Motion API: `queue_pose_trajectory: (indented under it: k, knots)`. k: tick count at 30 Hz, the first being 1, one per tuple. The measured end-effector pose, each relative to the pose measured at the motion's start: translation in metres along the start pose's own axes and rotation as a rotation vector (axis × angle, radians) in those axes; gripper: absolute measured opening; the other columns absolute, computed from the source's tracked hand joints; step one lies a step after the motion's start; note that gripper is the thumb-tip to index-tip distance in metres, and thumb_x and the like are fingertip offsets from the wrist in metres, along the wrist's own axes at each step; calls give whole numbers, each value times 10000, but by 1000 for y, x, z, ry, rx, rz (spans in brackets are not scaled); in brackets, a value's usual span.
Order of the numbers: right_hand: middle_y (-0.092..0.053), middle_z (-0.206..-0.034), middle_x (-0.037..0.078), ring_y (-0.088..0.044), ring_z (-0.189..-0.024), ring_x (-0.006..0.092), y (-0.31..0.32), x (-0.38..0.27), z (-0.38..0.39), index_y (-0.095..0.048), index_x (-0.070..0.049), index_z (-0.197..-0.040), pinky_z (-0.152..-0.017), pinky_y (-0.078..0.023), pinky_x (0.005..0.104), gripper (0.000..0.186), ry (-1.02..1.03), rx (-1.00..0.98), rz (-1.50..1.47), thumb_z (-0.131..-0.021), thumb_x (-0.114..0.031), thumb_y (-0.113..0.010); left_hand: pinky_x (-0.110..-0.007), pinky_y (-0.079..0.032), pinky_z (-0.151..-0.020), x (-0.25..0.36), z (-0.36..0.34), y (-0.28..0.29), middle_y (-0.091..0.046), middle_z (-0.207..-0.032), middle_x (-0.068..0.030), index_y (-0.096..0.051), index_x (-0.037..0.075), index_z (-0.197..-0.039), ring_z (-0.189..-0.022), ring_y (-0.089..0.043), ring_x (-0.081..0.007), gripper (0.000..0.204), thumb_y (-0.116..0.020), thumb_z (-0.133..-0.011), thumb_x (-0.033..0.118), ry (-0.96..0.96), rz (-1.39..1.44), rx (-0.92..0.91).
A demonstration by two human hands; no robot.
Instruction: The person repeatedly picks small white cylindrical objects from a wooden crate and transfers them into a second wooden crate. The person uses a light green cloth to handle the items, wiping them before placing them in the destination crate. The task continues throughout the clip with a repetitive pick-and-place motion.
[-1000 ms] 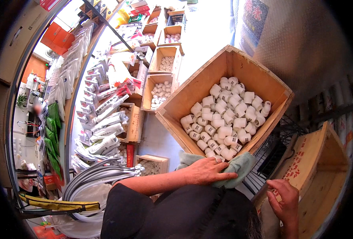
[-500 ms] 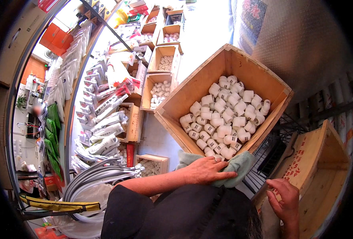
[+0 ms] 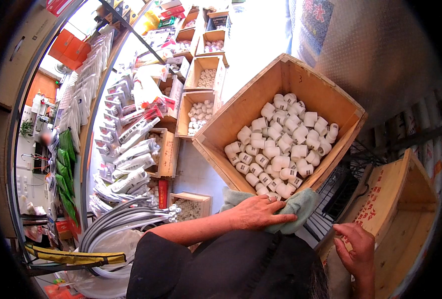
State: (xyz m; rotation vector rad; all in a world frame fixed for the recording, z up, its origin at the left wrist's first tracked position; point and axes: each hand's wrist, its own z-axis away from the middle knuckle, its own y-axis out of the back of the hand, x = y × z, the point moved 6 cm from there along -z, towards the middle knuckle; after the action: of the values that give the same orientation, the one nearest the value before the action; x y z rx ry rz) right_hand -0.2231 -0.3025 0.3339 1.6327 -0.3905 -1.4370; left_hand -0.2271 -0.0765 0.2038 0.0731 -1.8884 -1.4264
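A large wooden box (image 3: 325,84) stands tilted in front of me, partly filled with white elbow pipe fittings (image 3: 280,142). At its near corner lies a folded grey-green cloth (image 3: 304,207). My left hand (image 3: 261,213), with a ring on one finger, grips this cloth against the box; its fingertips are partly hidden in the folds. My right hand (image 3: 356,245) hangs lower right beside a second wooden box, its fingers loosely bent, thumb and forefinger apart, with nothing seen between them.
That second wooden box (image 3: 415,219) lies at the right, next to a black wire rack (image 3: 348,184). Small wooden bins (image 3: 201,112) of white fittings line the left. Coiled grey hoses (image 3: 126,219) and bagged goods (image 3: 133,159) crowd the lower left. Pipes (image 3: 425,119) stand far right.
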Motion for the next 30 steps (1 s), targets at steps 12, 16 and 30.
queue_pose_trajectory:
  k: [12, 16, 30]
  knots:
    - [-676, -999, 145, -675, -870, 319, -1, 3, 2, -663, -48, -1082, -737, -538, 395, 350, -10, -41, 6, -741, -36, -741, -376, -495, -783, 1, -1, 4, -566, -1148, -130, -413, 283, -1417, -963, -610, -279, 581, -530, -864, 146, 8, -2, -3]
    - [-674, -994, 145, -673, -864, 318, -2, 3, 3, -662, -48, -1079, -735, -536, 393, 348, 0, -30, 8, -741, -38, -742, -376, -493, -789, 3, -1, 6, -565, -1152, -131, -412, 280, -1416, -970, -609, -281, 579, -535, -866, 145, 4, 8, 2]
    - [-677, -995, 132, -673, -862, 305, -2, 2, 2, -662, -53, -1084, -735, -534, 391, 354, 9, -36, 35, -741, -53, -749, -381, -487, -795, 2, -1, 3, -565, -1139, -125, -417, 285, -1411, -971, -604, -279, 564, -527, -877, 140, 21, 16, -29]
